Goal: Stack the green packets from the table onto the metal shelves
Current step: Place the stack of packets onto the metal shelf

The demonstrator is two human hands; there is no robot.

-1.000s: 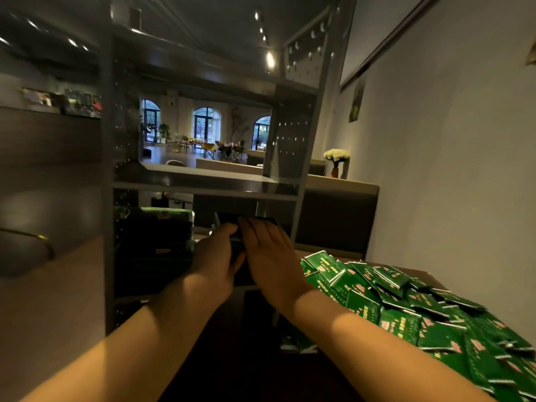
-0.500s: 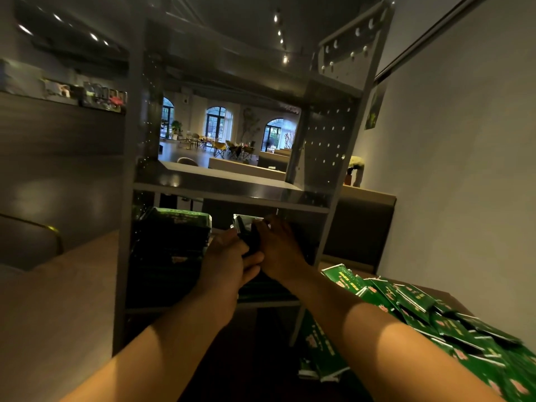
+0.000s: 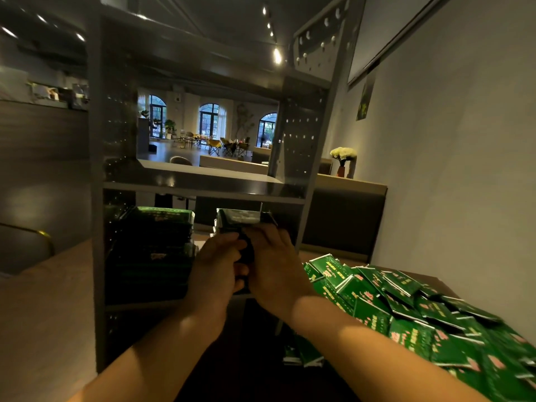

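On the left a tall metal shelf (image 3: 98, 198) stands in dim light. A dark stack of green packets (image 3: 156, 245) sits on its lower board; the packets low in this stack are too dark to tell apart. Next to it is a second stack (image 3: 237, 217), and only its top shows, because both hands cover the rest. The left hand (image 3: 216, 268) and the right hand (image 3: 274, 266) are close together at the front of this stack, fingers curled toward it. The fingertips are hidden in shadow, so I cannot tell if they pinch the packets or just press them. On the right a big loose pile of green packets (image 3: 406, 309) lies on the counter (image 3: 429, 278). The pile is blurry near the bottom corner and cut off by the edge
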